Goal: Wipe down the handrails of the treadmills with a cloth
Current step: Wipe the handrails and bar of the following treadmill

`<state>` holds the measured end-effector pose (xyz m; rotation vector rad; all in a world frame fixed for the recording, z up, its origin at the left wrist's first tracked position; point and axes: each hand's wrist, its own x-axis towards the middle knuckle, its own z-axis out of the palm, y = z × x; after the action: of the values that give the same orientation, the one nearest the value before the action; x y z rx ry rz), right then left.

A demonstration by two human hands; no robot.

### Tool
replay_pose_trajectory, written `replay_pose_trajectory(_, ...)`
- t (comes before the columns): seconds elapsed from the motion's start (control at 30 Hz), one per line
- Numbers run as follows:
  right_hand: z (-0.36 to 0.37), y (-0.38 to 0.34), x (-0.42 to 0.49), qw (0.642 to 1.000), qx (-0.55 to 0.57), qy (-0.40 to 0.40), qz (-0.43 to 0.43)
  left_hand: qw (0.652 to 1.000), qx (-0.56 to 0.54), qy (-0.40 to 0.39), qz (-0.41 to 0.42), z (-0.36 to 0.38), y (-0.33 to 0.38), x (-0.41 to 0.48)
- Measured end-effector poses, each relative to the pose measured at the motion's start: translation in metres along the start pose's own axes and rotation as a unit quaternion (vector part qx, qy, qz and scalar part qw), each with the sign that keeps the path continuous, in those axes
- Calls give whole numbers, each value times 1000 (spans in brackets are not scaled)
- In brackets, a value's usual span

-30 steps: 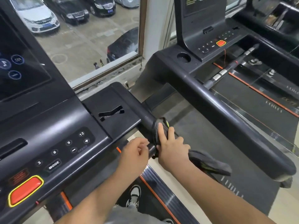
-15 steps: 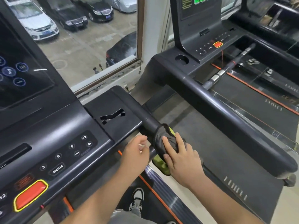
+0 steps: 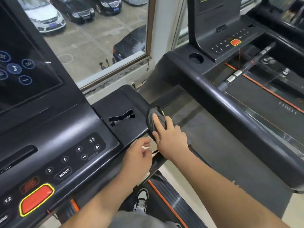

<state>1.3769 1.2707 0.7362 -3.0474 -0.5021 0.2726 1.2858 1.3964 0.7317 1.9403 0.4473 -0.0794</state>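
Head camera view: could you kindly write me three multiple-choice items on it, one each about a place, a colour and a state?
1. Where is the cloth?
A. In a bucket
B. On the handrail beside the console
C. On a chair

2. What colour is the console's big button?
A. Green
B. Blue
C. Red, rimmed yellow

3. What is the right hand doing?
A. Gripping the cloth on the handrail
B. Hanging free
C. Holding a bottle

Answers: 1 B, the cloth wraps the handrail at the console's edge; 2 C, the button is red with a yellow rim; 3 A, its fingers lie over the cloth with the thumb below.
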Motion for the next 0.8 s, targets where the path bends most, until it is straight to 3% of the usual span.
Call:
replay_pose_trajectory(0.17, 17, 50, -77, 999, -19, 49, 11, 1000, -8, -14, 7, 16, 2, 6)
replay_pose_trajectory(0.3, 14, 68, -103, 999, -19, 19, 25, 1000, 8, -23, 17, 17, -8, 8)
replay_pose_trajectory(0.5, -6, 31, -41, 991, 39, -68, 105, 1000, 8, -5, 14, 6, -19, 3)
replay_pose_trajectory(0.67, -26, 9, 12, 981, 133, -108, 90, 997, 43, 15, 65, 10, -14, -10)
replay_pose_trajectory(0.8, -17, 24, -17, 992, 91, -72, 56, 992, 66, 13, 109, 18, 0, -17)
